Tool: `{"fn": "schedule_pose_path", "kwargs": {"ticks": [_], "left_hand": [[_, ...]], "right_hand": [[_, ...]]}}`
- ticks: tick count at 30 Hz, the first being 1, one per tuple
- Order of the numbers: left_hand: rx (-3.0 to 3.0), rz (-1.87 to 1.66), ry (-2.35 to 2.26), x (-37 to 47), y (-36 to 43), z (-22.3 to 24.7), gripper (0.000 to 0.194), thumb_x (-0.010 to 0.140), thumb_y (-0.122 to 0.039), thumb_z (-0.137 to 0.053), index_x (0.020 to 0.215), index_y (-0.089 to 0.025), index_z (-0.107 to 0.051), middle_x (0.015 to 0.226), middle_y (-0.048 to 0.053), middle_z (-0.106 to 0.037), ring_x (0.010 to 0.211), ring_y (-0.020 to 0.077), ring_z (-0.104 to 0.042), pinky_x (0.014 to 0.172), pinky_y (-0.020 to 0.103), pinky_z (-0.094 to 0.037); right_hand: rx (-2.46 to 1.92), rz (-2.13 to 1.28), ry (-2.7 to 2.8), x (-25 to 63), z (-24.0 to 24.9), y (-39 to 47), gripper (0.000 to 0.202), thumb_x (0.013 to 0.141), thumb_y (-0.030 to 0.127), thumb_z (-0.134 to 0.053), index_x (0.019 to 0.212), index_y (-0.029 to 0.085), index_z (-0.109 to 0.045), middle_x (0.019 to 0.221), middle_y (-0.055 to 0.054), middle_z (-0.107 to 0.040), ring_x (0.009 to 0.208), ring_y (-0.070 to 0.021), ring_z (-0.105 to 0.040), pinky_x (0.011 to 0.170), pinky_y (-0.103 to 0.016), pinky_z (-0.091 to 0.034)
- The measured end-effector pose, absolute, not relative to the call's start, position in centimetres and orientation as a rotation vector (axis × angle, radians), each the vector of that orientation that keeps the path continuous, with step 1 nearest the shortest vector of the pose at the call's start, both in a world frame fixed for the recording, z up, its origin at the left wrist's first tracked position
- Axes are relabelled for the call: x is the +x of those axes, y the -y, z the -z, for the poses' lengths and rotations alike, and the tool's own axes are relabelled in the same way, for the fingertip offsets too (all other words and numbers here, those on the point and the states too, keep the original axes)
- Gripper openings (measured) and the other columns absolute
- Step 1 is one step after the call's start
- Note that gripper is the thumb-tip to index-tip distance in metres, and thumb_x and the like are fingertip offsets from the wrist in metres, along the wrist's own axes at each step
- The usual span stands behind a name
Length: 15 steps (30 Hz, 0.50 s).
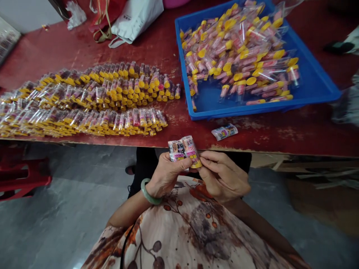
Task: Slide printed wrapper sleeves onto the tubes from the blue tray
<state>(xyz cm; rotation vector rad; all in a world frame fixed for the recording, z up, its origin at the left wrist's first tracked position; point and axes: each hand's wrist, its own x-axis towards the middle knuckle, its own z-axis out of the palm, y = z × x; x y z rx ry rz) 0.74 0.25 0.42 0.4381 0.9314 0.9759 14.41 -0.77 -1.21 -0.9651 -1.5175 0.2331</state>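
Observation:
My left hand (166, 172), with a green bangle at the wrist, is closed on small printed sleeves (176, 149), its thumb laid across them. Against their right side is a small yellow-capped tube (190, 147) with a printed wrap. The fingers of my right hand (224, 175) pinch this tube near its yellow end. Both hands are close together over my lap, just in front of the table edge. A small pile of similar printed sleeves (224, 132) lies on the table beyond my right hand.
Stacked rows of wrapped yellow-capped tubes (120, 89) cover the table's left side. A blue tray (252, 110) at right holds a heap of yellow-capped tubes. Bags (137, 18) lie at the back of the red table (168, 48). A red stool (25, 177) stands at left.

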Motion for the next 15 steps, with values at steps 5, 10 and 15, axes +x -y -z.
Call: {"fn": "schedule_pose_path", "kwargs": {"ticks": [5,10,15], "left_hand": [[0.439,-0.982,-0.905,0.87,-0.06,-0.37,0.026,0.061,-0.032,-0.087,0.079,-0.016,-0.076,0.077,0.004,-0.075,0.066,0.0160,-0.068,0.065,0.028,-0.057],[0.443,-0.989,-0.879,1.03,0.11,-0.14,0.025,0.062,-0.031,-0.086,0.080,-0.016,-0.076,0.081,0.005,-0.075,0.071,0.0182,-0.069,0.071,0.034,-0.058],[0.423,-0.996,-0.925,1.25,0.19,-0.39,0.032,0.056,-0.034,-0.089,0.078,-0.015,-0.075,0.077,0.004,-0.074,0.066,0.0163,-0.067,0.069,0.033,-0.057]], "right_hand": [[-0.976,-0.214,1.532,14.39,1.00,0.94,0.027,0.076,-0.002,-0.064,0.093,0.019,-0.070,0.090,-0.006,-0.071,0.074,-0.0168,-0.069,0.060,-0.028,-0.057],[-0.987,-0.169,1.552,14.41,0.95,1.07,0.023,0.075,-0.001,-0.064,0.089,0.016,-0.069,0.088,-0.008,-0.072,0.073,-0.0170,-0.069,0.061,-0.027,-0.056],[-1.027,-0.129,1.563,14.36,1.07,1.22,0.022,0.074,-0.001,-0.064,0.087,0.016,-0.069,0.087,-0.007,-0.073,0.073,-0.0181,-0.070,0.061,-0.028,-0.056]]}}
